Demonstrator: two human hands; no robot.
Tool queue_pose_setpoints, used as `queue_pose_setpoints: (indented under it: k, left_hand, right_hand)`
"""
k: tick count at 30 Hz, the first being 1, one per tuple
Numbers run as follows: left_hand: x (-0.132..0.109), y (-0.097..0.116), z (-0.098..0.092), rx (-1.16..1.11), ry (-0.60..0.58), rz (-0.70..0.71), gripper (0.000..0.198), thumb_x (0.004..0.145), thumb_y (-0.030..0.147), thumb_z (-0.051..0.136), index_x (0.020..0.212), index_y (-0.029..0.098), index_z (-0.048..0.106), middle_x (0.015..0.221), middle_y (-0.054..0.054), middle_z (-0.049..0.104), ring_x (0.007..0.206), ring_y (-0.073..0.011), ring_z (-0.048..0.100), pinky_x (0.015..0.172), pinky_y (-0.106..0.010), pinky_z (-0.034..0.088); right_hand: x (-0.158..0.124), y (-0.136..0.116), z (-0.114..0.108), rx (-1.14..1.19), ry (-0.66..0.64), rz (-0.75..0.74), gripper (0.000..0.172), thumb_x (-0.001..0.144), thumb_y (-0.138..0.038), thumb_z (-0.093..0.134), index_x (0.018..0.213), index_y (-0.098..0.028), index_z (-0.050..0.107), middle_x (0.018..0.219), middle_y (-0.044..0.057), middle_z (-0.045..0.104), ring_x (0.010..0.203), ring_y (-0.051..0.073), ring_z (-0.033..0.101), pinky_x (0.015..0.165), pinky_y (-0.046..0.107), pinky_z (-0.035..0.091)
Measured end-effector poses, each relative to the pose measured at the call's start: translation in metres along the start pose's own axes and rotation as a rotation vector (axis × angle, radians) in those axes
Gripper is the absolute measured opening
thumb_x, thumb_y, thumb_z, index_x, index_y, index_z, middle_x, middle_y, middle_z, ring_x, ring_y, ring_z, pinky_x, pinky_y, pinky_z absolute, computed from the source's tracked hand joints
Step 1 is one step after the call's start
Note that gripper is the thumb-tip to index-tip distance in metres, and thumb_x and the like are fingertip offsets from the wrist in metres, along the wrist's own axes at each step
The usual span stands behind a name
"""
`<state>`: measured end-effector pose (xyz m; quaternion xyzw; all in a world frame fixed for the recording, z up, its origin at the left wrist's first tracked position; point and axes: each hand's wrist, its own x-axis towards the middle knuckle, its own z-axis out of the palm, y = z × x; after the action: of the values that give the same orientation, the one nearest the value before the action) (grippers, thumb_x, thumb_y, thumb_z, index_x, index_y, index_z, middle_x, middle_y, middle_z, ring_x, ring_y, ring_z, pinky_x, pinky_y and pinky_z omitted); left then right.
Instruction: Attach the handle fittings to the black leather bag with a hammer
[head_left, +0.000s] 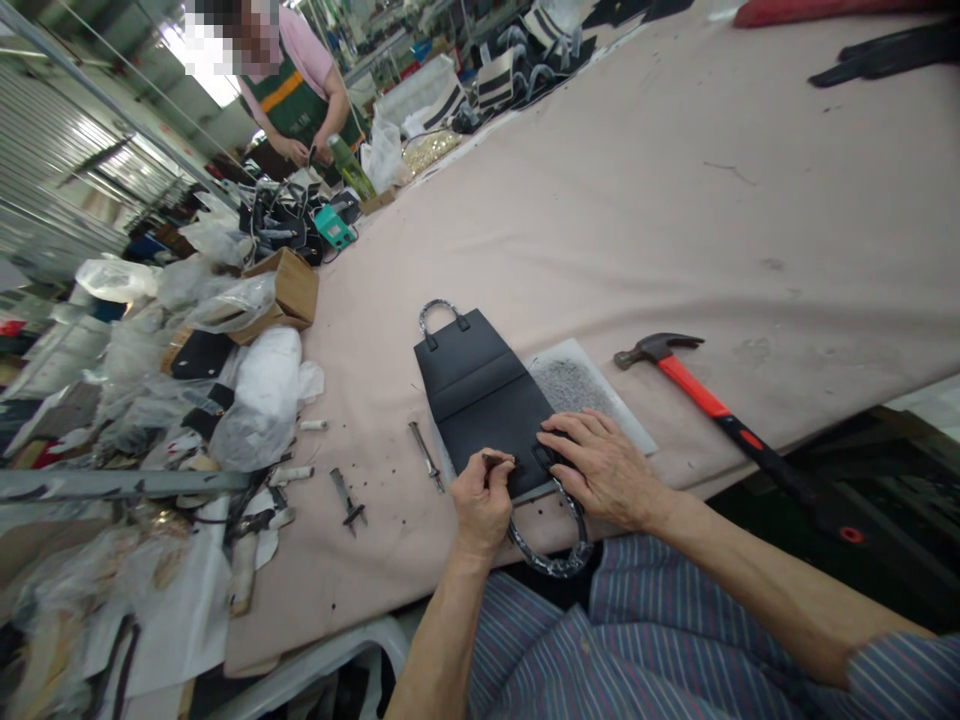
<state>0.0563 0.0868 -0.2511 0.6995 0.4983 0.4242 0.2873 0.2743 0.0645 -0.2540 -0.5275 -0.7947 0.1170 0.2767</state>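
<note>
A flat black handbag panel (480,375) with a crease across its middle lies before me. One plastic-wrapped handle (440,306) stands at its far end; the other handle (553,562) hangs over the table edge. My left hand (481,500) is closed in a pinch at the near left of the panel, around a small dark thing whose kind is unclear. My right hand (600,465) lies over the near right part, its fingers spread on the panel beside the handle's tab. Under the panel is a pale slab (589,385) with a dark speckled patch.
A claw hammer (701,395) with a red and black handle lies to the right. Metal hand tools (426,455) lie on the left of the cloth-covered table (675,230). Plastic bags (259,395) and a cardboard box (292,290) crowd the left. Another person (304,90) stands beyond.
</note>
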Motion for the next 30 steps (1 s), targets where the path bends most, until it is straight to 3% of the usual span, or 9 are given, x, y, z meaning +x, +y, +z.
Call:
queue_pose_setpoints:
  k: [7, 12, 15, 17, 21, 23, 27, 30]
  left_hand:
    - [-0.005, 0.002, 0.002, 0.16, -0.047, 0.225, 0.012, 0.096, 0.014, 0.056, 0.097, 0.019, 0.067, 0.087, -0.004, 0.074, 0.078, -0.0155, 0.071, 0.074, -0.025, 0.056]
    - [0.003, 0.007, -0.001, 0.118, -0.117, 0.131, 0.014, 0.095, 0.012, 0.056, 0.091, 0.019, 0.067, 0.082, -0.002, 0.071, 0.073, -0.014, 0.068, 0.071, -0.023, 0.053]
    - [0.009, 0.007, -0.004, 0.05, -0.142, 0.073, 0.014, 0.093, 0.011, 0.057, 0.088, 0.02, 0.066, 0.081, -0.001, 0.071, 0.074, -0.0136, 0.068, 0.072, -0.023, 0.053]
    - [0.01, 0.006, -0.005, 0.013, -0.153, 0.047, 0.014, 0.092, 0.011, 0.056, 0.087, 0.02, 0.065, 0.082, -0.001, 0.071, 0.075, -0.0139, 0.068, 0.073, -0.023, 0.053]
    - [0.01, 0.004, -0.005, -0.016, -0.171, 0.034, 0.015, 0.091, 0.01, 0.055, 0.088, 0.021, 0.065, 0.083, -0.001, 0.071, 0.078, -0.0149, 0.068, 0.076, -0.024, 0.053]
    - [0.01, 0.004, -0.006, -0.012, -0.186, 0.034, 0.015, 0.09, 0.009, 0.056, 0.088, 0.021, 0.065, 0.083, -0.001, 0.071, 0.078, -0.015, 0.068, 0.076, -0.024, 0.053]
    - [0.013, 0.004, -0.009, -0.008, -0.234, 0.02, 0.015, 0.09, 0.009, 0.056, 0.089, 0.021, 0.065, 0.082, -0.001, 0.071, 0.076, -0.0144, 0.068, 0.074, -0.023, 0.052]
    - [0.016, 0.004, -0.011, -0.016, -0.264, 0.012, 0.016, 0.09, 0.009, 0.056, 0.09, 0.021, 0.066, 0.082, 0.0, 0.071, 0.075, -0.0141, 0.067, 0.074, -0.023, 0.052]
  right_hand:
    - [-0.001, 0.002, 0.002, 0.037, -0.004, -0.005, 0.038, 0.096, -0.029, 0.056, 0.132, -0.02, 0.064, 0.138, 0.012, 0.059, 0.128, 0.032, 0.052, 0.115, 0.059, 0.035]
    - [-0.004, 0.016, -0.013, 0.165, 0.103, -0.027, 0.034, 0.099, -0.03, 0.053, 0.131, -0.019, 0.061, 0.136, 0.013, 0.061, 0.127, 0.029, 0.055, 0.109, 0.051, 0.045]
    - [-0.012, 0.038, -0.039, 0.004, 0.245, 0.118, 0.03, 0.1, -0.029, 0.053, 0.124, -0.014, 0.063, 0.13, 0.016, 0.063, 0.125, 0.029, 0.056, 0.109, 0.047, 0.044]
    - [-0.023, 0.058, -0.058, -0.204, 0.246, 0.267, 0.032, 0.099, -0.029, 0.053, 0.122, -0.009, 0.063, 0.13, 0.021, 0.062, 0.123, 0.032, 0.055, 0.108, 0.046, 0.042]
    - [-0.048, 0.093, -0.078, -0.456, -0.025, 0.571, 0.04, 0.1, -0.035, 0.05, 0.121, -0.004, 0.063, 0.115, 0.026, 0.063, 0.105, 0.036, 0.059, 0.09, 0.045, 0.043]
    - [-0.054, 0.104, -0.081, -0.349, -0.117, 0.717, 0.037, 0.1, -0.035, 0.049, 0.12, -0.007, 0.063, 0.108, 0.024, 0.063, 0.097, 0.034, 0.059, 0.084, 0.045, 0.041]
    - [-0.046, 0.109, -0.087, 0.173, -0.036, 1.1, 0.016, 0.086, -0.026, 0.067, 0.097, -0.015, 0.064, 0.089, 0.014, 0.061, 0.084, 0.028, 0.056, 0.077, 0.042, 0.038]
    - [-0.036, 0.1, -0.09, 0.492, -0.055, 1.164, 0.01, 0.082, -0.023, 0.068, 0.079, -0.019, 0.059, 0.072, 0.007, 0.057, 0.065, 0.02, 0.053, 0.064, 0.036, 0.042]
